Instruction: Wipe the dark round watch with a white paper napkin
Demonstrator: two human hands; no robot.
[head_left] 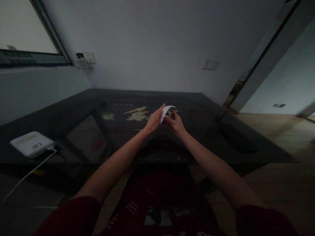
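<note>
Both my hands meet over the middle of a dark glass table (197,108). My left hand (154,120) pinches a small white piece of paper (166,111) between thumb and fingers. My right hand (175,124) also grips the paper from the right side, fingers closed on it. The paper is crumpled or folded and is held just above the tabletop. A small dark thing may sit behind the paper, but I cannot make it out.
A white device (31,143) with a white cable (29,173) lies at the table's left edge. A dark flat object (235,136) rests at the right. Decorative pictures (137,113) show on the tabletop. Wall sockets (210,64) are on the far wall.
</note>
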